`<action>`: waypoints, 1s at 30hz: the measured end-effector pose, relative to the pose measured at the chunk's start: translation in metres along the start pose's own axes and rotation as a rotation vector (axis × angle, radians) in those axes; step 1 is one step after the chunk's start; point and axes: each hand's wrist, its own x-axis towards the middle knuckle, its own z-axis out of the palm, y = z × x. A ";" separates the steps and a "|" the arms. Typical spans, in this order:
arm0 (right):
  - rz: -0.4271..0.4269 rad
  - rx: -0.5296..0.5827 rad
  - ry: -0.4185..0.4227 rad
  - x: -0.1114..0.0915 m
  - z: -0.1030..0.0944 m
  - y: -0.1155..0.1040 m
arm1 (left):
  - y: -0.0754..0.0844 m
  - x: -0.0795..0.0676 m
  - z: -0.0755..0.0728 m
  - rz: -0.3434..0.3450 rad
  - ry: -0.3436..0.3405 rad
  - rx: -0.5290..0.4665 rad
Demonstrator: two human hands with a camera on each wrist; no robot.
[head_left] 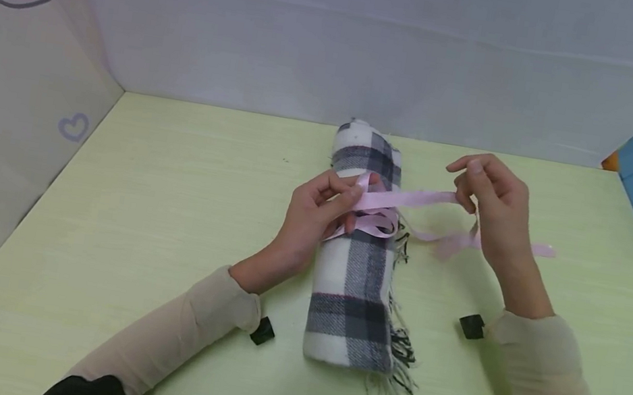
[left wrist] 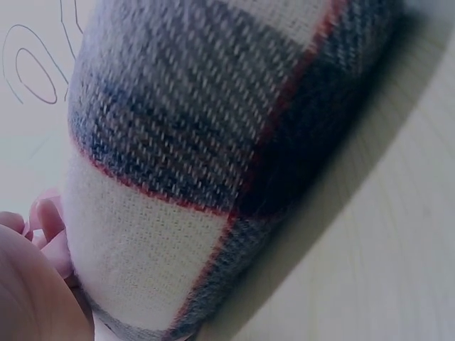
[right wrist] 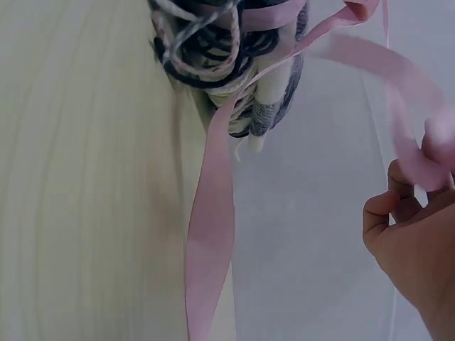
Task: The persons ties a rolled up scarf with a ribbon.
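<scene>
A rolled plaid scarf (head_left: 362,300) in white, grey and dark blue lies lengthwise on the table, its fringe (head_left: 400,353) spilling to the right. A pink ribbon (head_left: 408,199) goes round its middle, with loops on top. My left hand (head_left: 317,208) lies over the scarf and pinches the ribbon between thumb and fingers. Off to the right, my right hand (head_left: 496,204) holds a length of the ribbon raised and taut. Another ribbon tail (right wrist: 213,213) hangs loose beside the scarf in the right wrist view. In the left wrist view, the scarf (left wrist: 192,128) hides most of my left hand.
The pale yellow-green table (head_left: 186,205) extends to both sides of the scarf. A light cloth wall (head_left: 313,54) stands along its back edge, with printed panels at left and right. Small black pieces (head_left: 263,331) show by each sleeve cuff.
</scene>
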 end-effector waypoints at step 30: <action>-0.242 -0.888 -0.345 -0.022 0.071 -0.023 | 0.007 0.000 0.001 -0.012 0.027 -0.076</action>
